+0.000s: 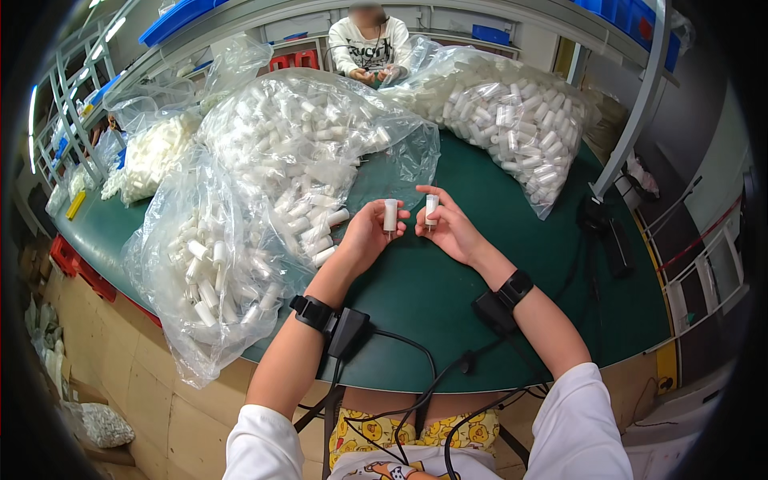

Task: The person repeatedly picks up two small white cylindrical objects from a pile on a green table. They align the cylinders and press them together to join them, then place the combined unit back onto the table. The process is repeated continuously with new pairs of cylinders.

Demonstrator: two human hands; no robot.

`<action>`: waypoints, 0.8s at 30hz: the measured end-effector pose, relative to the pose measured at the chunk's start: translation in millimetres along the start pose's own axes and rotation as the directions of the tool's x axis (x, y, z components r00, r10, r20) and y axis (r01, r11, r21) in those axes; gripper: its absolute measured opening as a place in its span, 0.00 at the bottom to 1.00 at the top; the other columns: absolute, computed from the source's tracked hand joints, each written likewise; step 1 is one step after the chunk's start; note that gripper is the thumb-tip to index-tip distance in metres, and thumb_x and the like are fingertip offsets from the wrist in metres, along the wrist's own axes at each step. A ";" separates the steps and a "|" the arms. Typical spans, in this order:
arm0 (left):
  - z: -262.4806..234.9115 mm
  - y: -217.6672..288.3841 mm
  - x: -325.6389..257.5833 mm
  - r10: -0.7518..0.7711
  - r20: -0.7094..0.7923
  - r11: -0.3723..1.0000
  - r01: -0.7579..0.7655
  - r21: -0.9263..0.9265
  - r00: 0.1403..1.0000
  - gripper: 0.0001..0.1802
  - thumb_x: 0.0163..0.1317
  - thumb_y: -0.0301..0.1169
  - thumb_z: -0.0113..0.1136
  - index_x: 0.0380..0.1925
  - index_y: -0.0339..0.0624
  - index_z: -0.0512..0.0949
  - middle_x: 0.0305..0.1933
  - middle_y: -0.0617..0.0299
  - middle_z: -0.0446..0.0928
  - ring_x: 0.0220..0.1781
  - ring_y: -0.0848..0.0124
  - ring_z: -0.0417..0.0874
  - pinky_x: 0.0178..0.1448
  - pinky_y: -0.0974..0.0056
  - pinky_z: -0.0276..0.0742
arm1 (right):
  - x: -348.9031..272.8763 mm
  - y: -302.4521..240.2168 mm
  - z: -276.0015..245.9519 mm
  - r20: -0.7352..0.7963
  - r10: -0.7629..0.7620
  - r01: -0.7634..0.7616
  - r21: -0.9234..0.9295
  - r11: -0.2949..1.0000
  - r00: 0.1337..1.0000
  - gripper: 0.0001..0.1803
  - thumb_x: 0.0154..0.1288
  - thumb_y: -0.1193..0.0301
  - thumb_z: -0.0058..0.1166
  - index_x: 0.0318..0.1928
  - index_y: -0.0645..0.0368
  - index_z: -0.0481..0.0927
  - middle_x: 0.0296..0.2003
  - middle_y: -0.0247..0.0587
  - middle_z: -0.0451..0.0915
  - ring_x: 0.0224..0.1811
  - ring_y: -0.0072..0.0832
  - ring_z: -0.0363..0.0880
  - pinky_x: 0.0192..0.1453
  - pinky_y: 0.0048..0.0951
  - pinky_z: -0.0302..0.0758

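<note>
Both my hands are raised over the green table, a short distance apart. Between its fingers my left hand point(366, 238) grips a small white cylindrical part point(390, 216), upright, with what looks like thin metal pins at its lower end. A similar white cylindrical piece point(432, 208) is pinched upright in my right hand point(454, 234), whose index finger points out above it. Close beside my left hand, loose white cylinders point(320, 244) spill from the mouth of a large clear plastic bag point(272, 120) full of them.
Another clear bag point(544, 128) of white cylinders lies on the right of the green table point(512, 240). At the far left is a bag of cream-coloured pieces point(156, 156). A person point(370, 44) sits across the table. Black cables point(428, 364) run from my wrist straps, and a metal post point(640, 104) stands at right.
</note>
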State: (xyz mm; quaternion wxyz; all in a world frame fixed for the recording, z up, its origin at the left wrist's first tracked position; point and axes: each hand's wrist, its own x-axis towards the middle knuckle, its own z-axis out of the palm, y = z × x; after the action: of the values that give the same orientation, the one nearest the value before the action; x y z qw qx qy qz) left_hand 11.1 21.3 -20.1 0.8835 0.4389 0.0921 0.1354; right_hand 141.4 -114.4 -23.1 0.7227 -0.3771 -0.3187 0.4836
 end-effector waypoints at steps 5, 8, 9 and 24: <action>-2.7 -1.0 0.9 0.001 0.025 1.000 -0.002 0.007 1.000 0.15 0.64 0.37 0.44 0.42 0.38 0.69 0.31 0.62 0.72 0.31 0.73 0.71 0.40 0.69 0.69 | 5.7 3.6 -14.5 0.071 0.047 -0.051 0.068 0.996 0.996 0.15 0.57 0.72 0.43 0.46 0.62 0.65 0.23 0.40 0.70 0.26 0.29 0.67 0.38 0.29 0.66; 0.8 -5.2 0.2 0.069 -0.072 0.993 -0.061 0.104 0.995 0.14 0.64 0.39 0.48 0.41 0.41 0.68 0.30 0.63 0.71 0.31 0.73 0.71 0.39 0.69 0.69 | 7.5 4.7 -17.9 0.092 0.080 -0.092 0.136 0.986 0.993 0.12 0.57 0.72 0.42 0.41 0.62 0.67 0.23 0.40 0.69 0.26 0.29 0.67 0.38 0.29 0.67; 1.1 -5.4 -0.4 0.084 -0.067 0.991 -0.076 0.110 0.994 0.13 0.64 0.39 0.49 0.41 0.41 0.67 0.30 0.64 0.71 0.31 0.73 0.72 0.38 0.69 0.69 | 7.2 5.3 -17.4 0.051 0.070 -0.076 0.121 0.990 0.996 0.11 0.56 0.71 0.42 0.40 0.62 0.67 0.23 0.40 0.69 0.26 0.29 0.67 0.38 0.29 0.67; 11.0 2.4 -5.6 -0.096 0.030 0.989 0.092 0.115 0.995 0.10 0.61 0.38 0.45 0.32 0.44 0.69 0.16 0.71 0.57 0.19 0.78 0.58 0.28 0.72 0.59 | 3.6 0.3 -10.4 0.076 0.043 -0.048 0.067 0.997 0.996 0.10 0.61 0.68 0.38 0.26 0.60 0.68 0.11 0.28 0.59 0.11 0.17 0.54 0.23 0.20 0.56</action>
State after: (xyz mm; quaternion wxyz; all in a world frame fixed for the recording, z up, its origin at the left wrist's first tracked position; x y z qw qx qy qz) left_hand 8.6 12.6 -11.3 0.8640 0.4859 0.1046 0.0803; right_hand 151.0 -113.4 -28.3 0.7117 -0.3408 -0.3200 0.5244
